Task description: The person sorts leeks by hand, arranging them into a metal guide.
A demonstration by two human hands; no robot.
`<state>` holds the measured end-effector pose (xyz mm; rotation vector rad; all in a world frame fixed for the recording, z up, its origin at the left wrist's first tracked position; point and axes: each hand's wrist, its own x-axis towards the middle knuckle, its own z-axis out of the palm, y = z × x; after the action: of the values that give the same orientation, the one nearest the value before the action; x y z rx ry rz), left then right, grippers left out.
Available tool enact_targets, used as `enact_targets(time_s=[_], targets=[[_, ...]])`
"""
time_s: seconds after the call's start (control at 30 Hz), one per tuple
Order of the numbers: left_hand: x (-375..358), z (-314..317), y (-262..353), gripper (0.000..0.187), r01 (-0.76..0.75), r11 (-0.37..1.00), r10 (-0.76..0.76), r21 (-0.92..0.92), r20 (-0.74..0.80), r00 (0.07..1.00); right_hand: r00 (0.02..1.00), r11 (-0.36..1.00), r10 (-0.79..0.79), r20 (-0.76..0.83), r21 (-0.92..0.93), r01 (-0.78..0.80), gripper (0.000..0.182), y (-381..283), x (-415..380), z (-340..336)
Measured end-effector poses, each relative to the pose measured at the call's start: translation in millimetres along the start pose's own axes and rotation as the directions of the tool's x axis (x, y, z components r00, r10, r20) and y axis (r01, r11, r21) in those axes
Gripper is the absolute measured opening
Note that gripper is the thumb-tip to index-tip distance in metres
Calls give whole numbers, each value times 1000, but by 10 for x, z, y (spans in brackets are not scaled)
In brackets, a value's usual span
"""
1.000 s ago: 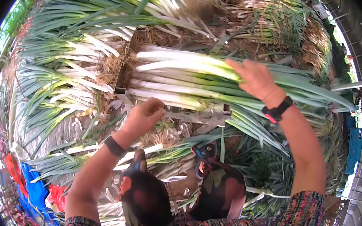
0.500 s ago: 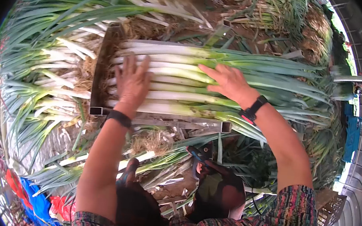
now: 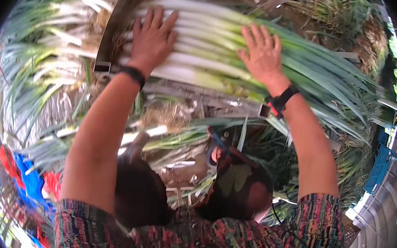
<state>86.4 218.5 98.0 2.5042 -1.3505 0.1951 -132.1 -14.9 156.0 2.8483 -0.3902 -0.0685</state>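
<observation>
A row of leeks [image 3: 206, 42] lies side by side in a metal frame [image 3: 104, 48], white stems and roots to the left, green leaves to the right. My left hand [image 3: 153, 41] is spread flat on the white stems near the roots. Farther right, my right hand [image 3: 263, 54] rests with fingers apart where the stems turn green. Neither hand is wrapped around a stalk. Black bands circle both wrists, the right one with a red part.
Loose leeks [image 3: 67, 37] are heaped left of the frame. More greens [image 3: 336, 12] lie at the back right. Between my legs and the frame are scattered stalks and roots [image 3: 168, 116]. A blue crate [image 3: 380, 167] stands at the far right, and red and blue bags [image 3: 28, 174] lie lower left.
Both hands have moved toward the far side of the row, the right also slightly rightward with its fingers now pointing away from me. The view has tilted, so the frame sits higher.
</observation>
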Motion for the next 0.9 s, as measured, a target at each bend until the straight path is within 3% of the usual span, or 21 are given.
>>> enact_targets(time_s=[0.1,0.17,0.2,0.23,0.3,0.37,0.43,0.47,0.53,0.6,0.63,0.7,0.8,0.9], targets=[[37,-70,-18,53,52,996,-46,-76,82,996,1000,1000,-14,-15,-26,13,66,18,-14,26],[-56,-464,-3,51,-86,925,42,-371,-125,991,999,1000,-30,-43,8,30,66,61,29,21],[-187,-972,-11,48,-24,723,38,-691,6,999,997,998,-41,-64,40,43,65,92,31,35],[-392,-1504,3,46,85,416,80,-905,130,988,996,996,-48,-77,76,54,65,120,4,57],[-872,-1973,-383,42,415,112,71,-903,424,903,993,973,-105,-52,201,113,60,274,35,-36],[-1510,-1937,-1075,37,671,51,-7,-740,672,741,992,788,16,-122,612,62,56,338,24,-245],[-2274,-1427,-1623,29,768,81,-466,-635,657,593,975,726,115,-191,686,48,52,428,-48,-471],[-2773,-1067,-1984,25,758,230,-505,-610,591,629,968,671,184,-168,741,1,51,415,-126,-629],[-3661,-410,-2412,19,745,474,-538,-469,516,667,953,617,281,-112,782,-90,51,385,-365,-865],[-3963,-291,-2358,22,687,692,-526,-220,497,690,935,621,348,-63,762,-180,52,356,-635,-1034],[-3969,-310,-2193,27,610,789,-504,-68,496,707,923,619,383,-32,751,-230,52,352,-779,-1097],[-3991,-200,-1951,55,437,859,-505,268,591,629,903,611,430,19,730,-306,53,420,-1036,-1177],[-4049,87,-1997,62,491,842,-522,223,565,639,873,579,476,108,709,-403,57,430,-1441,-1140],[-3886,88,-2126,61,481,850,-476,213,701,531,841,528,500,207,697,-486,62,360,-1688,-1178]])
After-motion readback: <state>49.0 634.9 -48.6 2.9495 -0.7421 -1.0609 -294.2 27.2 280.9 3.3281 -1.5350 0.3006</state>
